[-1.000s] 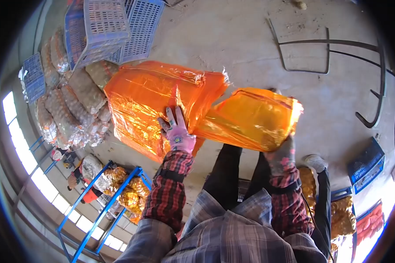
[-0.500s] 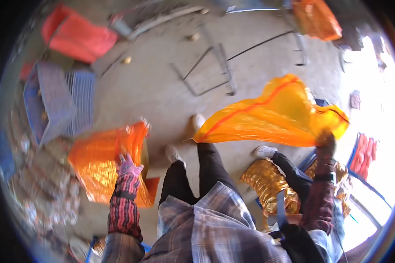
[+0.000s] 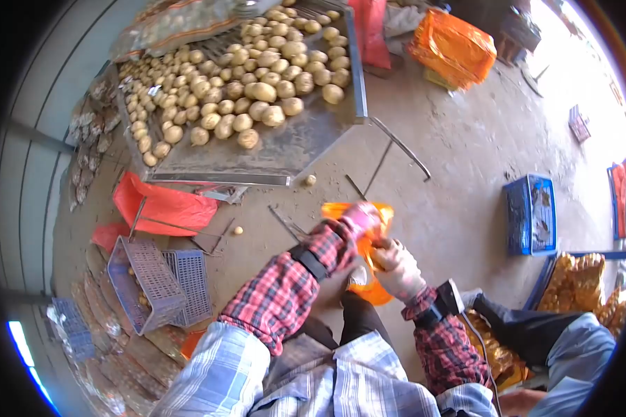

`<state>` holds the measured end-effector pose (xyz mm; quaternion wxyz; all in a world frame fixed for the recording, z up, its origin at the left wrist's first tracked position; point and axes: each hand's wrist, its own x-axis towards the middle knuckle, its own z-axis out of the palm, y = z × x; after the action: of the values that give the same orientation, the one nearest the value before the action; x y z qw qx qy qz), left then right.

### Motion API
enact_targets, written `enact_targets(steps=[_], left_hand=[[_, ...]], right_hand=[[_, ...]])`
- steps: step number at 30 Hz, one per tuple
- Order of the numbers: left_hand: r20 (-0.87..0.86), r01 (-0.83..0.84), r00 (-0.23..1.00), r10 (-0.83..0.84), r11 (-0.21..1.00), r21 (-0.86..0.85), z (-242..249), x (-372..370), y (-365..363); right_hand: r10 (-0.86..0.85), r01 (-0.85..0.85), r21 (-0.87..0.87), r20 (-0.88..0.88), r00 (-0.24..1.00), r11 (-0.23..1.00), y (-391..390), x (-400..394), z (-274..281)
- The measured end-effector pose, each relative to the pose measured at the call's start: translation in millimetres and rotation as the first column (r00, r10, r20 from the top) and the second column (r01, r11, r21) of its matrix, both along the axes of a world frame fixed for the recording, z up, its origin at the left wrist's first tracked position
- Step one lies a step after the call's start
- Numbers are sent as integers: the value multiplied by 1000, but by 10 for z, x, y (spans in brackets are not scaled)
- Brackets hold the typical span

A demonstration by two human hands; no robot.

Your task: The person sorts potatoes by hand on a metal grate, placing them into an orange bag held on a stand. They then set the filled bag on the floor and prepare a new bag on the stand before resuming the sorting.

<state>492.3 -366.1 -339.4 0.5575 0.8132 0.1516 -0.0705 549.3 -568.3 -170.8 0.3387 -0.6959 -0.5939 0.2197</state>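
In the head view, an orange plastic mesh bag (image 3: 375,292) hangs bunched in front of my legs, its upper part spread behind my hands. My left hand (image 3: 360,218), in a pinkish glove, is closed on the bag's upper part. Just below and to the right, my right hand (image 3: 398,271), in a pale glove, grips the bag's side with fingers curled. Part of the bag is covered by my hands. Farther ahead, many loose potatoes (image 3: 264,92) lie on a sloping metal sorting table (image 3: 250,161).
Blue crates (image 3: 531,214) stand at right, and greyish-blue crates (image 3: 146,285) at left near a red sack (image 3: 161,205). Filled golden bags (image 3: 574,281) and a seated person's leg (image 3: 515,326) are close on my right. Metal legs (image 3: 400,149) stick out over the floor.
My hands have come together from far apart, and the spread-out bag is now bunched between them. My left hand has left the orange bag at left. The view has shifted toward the potato table.
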Motion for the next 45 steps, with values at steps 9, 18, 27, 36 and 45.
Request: enact_targets(steps=[9, 18, 27, 36, 45], left_hand=[[18, -261, 964, 267, 952, -161, 1157, 192, -491], [-186, -289, 953, 241, 909, -301, 1348, 24, -499], [-422, -364, 906, 39, 580, -729, 1701, -107, -54], [-387, -667, 678, 625, 302, -682, 1460, -208, -57], [-533, 299, 812, -237, 954, 32, 1704, -375, -1451]], right_hand=[[-652, 285, -594, -735, 188, 752, 179, 742, 66], [-471, 557, -558, -827, -308, 615, 32, 380, -347], [-413, 560, -545, -838, -355, 624, 127, 77, -90], [-457, 576, -734, -677, -578, 359, -1020, 331, -703], [-351, 790, -500, -854, -384, 355, -1418, 1204, -554]])
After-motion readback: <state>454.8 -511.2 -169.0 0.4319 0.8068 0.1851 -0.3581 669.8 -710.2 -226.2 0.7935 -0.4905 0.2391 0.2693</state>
